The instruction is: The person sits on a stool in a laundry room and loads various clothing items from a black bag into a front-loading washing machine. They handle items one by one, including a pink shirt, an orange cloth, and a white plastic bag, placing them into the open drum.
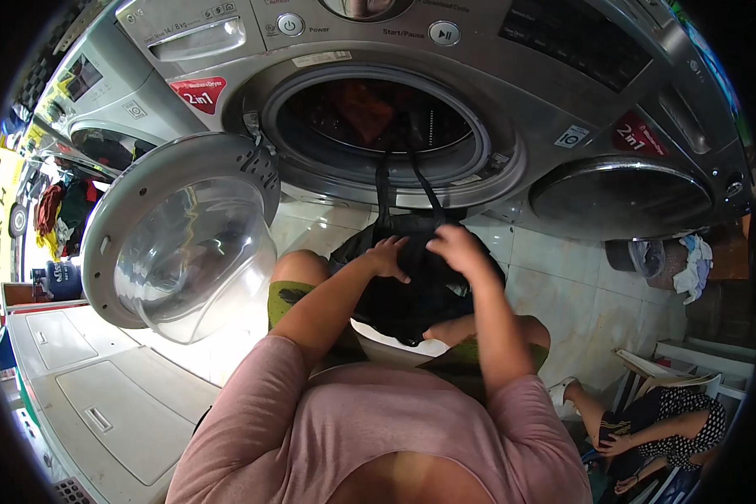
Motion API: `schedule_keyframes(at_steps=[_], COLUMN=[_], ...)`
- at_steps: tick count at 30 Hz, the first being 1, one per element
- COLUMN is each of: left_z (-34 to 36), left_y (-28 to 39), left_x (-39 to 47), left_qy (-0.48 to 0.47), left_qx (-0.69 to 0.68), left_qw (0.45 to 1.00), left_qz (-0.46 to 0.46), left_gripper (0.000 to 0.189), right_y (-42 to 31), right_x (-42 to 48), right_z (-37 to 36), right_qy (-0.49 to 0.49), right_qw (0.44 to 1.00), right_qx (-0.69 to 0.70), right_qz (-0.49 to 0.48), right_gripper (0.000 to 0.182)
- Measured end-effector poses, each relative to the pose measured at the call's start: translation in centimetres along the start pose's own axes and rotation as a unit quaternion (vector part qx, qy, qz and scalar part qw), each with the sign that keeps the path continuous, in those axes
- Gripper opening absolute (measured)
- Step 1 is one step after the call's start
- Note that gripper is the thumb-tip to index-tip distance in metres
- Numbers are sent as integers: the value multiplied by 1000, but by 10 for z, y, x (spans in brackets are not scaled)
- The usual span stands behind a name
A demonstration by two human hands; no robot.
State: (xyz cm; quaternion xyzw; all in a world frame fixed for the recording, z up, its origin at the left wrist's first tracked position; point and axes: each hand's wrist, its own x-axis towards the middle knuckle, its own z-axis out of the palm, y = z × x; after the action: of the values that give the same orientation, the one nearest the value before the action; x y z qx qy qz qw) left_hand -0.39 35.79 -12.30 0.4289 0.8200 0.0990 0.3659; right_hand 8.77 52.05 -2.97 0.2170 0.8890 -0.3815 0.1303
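Observation:
Between my knees is a bundle of black fabric (409, 277), with two black straps (425, 183) running from it up over the rim into the open drum (447, 120) of a front-load washer-dryer. On the bundle's left side rests my left hand (387, 258), its fingers spread and nothing seen gripped. My right hand (450, 246) is at the base of the right strap with its fingers curled; whether it pinches the strap is unclear. Inside the dark drum lies some reddish-orange cloth (359, 110). Whatever the bundle rests on is mostly hidden.
The washer's round door (183, 233) is swung out at the left, near my left arm. Another washer's closed door (624, 198) is at the right, above bins (661, 264) with a pale cloth. A person (655, 428) sits at the lower right. White cabinets (113, 403) stand lower left.

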Motion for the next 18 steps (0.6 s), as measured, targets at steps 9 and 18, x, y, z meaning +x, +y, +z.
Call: schedule_keyframes(at_steps=[9, 18], left_z=[-63, -96], left_y=[23, 68], left_x=[4, -34], left_qy=[40, 56], left_qx=[-461, -273], left_qw=[862, 930], left_qz=[206, 241], left_gripper=[74, 14], right_y=[-36, -73], right_x=[-88, -121], right_z=[-142, -150], right_qy=[112, 343], right_qw=[946, 933], right_qx=[279, -8], right_qz=[-121, -109], right_gripper=[18, 20])
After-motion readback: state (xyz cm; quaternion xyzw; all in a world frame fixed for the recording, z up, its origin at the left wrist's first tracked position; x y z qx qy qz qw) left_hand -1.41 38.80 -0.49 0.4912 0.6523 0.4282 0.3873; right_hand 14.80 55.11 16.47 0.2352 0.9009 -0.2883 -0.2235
